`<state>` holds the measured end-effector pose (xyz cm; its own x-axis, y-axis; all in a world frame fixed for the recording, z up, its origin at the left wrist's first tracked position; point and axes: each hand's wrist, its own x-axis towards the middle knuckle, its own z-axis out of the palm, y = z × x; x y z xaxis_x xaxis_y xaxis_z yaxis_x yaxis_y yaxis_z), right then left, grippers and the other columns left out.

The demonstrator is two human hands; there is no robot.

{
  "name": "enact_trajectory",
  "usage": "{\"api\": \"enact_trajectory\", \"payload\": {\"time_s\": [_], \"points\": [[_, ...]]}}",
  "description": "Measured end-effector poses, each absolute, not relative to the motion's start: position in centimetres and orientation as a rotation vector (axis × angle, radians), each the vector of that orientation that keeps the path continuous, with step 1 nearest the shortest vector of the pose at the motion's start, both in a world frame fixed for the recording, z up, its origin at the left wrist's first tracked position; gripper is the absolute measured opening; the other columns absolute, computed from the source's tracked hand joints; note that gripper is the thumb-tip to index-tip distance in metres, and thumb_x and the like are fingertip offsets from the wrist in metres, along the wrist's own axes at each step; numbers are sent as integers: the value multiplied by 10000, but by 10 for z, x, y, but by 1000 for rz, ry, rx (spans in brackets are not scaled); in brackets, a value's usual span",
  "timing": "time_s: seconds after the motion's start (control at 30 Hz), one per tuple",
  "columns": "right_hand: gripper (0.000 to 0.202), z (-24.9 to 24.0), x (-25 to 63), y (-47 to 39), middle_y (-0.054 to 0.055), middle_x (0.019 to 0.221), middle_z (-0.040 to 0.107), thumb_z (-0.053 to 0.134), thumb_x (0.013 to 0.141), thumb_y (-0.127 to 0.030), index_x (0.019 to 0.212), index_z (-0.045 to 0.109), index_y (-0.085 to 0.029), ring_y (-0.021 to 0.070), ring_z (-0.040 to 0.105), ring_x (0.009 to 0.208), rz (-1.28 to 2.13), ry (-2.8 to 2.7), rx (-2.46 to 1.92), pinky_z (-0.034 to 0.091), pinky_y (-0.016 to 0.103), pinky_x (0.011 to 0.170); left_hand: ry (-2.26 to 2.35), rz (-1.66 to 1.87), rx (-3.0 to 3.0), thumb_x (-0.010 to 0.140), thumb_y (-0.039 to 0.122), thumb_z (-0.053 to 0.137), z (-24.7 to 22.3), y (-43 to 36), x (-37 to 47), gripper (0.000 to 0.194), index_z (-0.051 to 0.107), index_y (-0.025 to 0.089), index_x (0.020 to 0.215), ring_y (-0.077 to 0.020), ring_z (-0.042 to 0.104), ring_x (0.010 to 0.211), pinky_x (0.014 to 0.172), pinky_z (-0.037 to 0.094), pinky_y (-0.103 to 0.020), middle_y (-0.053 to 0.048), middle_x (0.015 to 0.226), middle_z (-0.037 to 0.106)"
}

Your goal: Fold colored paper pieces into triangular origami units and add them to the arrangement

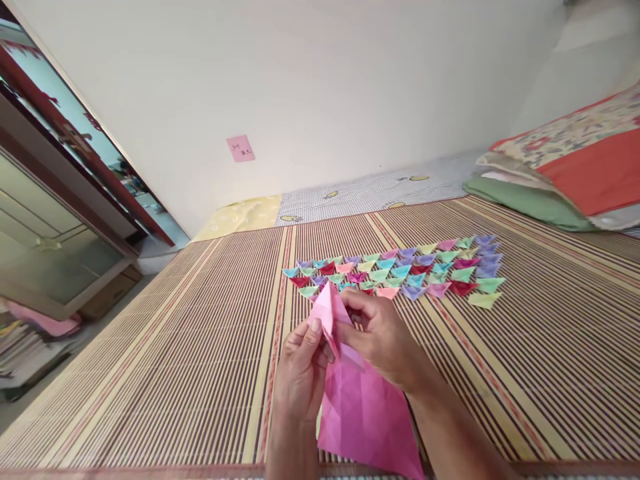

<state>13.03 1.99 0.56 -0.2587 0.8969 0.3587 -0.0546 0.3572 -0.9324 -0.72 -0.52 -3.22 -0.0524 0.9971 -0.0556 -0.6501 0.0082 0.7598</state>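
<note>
Between my two hands is a pink sheet of origami paper point(327, 310), partly folded, its pointed tip facing away from me. My left hand point(304, 357) pinches its left side, thumb on top. On the right side, the fingers of my right hand point(377, 333) are closed on the paper's edge, some of them hidden behind it. Below the hands lies a darker pink creased sheet point(367, 417), near the mat's front edge. Just beyond the hands, several rows of small folded paper pieces point(385, 270) in many colours rest on the mat.
A striped bamboo mat point(165, 347) covers the surface. Folded bedding point(580, 160) is piled at the back right, beside a checked cloth point(360, 193) along the wall. A pink note point(241, 148) is stuck to the wall. At left stand a door point(50, 233) and a doorway.
</note>
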Motion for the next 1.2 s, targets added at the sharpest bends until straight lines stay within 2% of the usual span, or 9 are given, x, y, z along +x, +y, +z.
{"api": "enact_trajectory", "payload": {"time_s": [0.1,0.2,0.37,0.47,0.67,0.77,0.93,1.1,1.2], "points": [[215,5,126,18,-30,687,485,603,855,-131,655,564,-200,129,453,634,1065,-1523,-831,374,266,576,722,1522,616,755,275,896,-30,-4,-5,209,752,131,710,-88,587,561,571,519,-180,-2,630,652],[270,4,125,19,-17,694,523,647,888,-231,643,537,-208,138,501,639,1110,-1475,-821,429,277,601,704,1566,523,721,251,919,-28,-1,-4,203,753,136,743,-91,627,583,594,546,-168,-4,648,677],[291,0,122,22,-24,629,543,648,937,-345,686,585,-213,151,554,617,1277,-1411,-723,471,283,615,660,1629,468,685,249,940,-27,1,-3,244,720,146,709,-70,591,513,537,530,-153,28,608,643],[256,-3,121,23,-27,634,537,605,965,-316,729,590,-217,147,537,598,1244,-1416,-733,448,272,581,708,1670,600,771,316,885,-26,-1,-1,233,728,155,710,-89,628,571,581,538,-171,9,643,679],[198,-4,128,23,17,830,578,550,949,-99,832,662,-212,165,568,766,620,-1727,-809,451,291,692,743,1556,567,856,287,798,-17,-3,3,141,781,148,840,-145,687,729,681,561,-229,-46,837,759],[222,-5,133,23,28,891,595,528,965,-78,934,695,-221,170,598,815,567,-1832,-775,475,296,725,697,1472,407,843,222,792,-14,-1,1,95,767,135,814,-155,686,699,691,583,-255,-46,793,748],[244,-6,137,25,33,894,586,507,986,-86,960,709,-220,179,600,819,477,-1901,-774,486,308,729,778,1440,203,866,113,717,-8,1,-2,43,757,105,854,-142,674,613,606,578,-235,-54,740,738],[223,-3,140,26,56,904,586,505,1033,-170,980,721,-187,195,593,825,377,-1978,-756,485,326,727,926,1472,202,800,51,743,-4,0,-1,85,735,105,734,-133,659,561,516,543,-207,-46,681,731],[228,-3,140,26,62,904,587,506,1037,-177,1008,733,-179,198,599,835,373,-1954,-724,486,328,732,840,1448,369,660,80,876,-5,-1,-2,153,756,113,749,-162,706,631,607,588,-237,-47,713,757]]}}
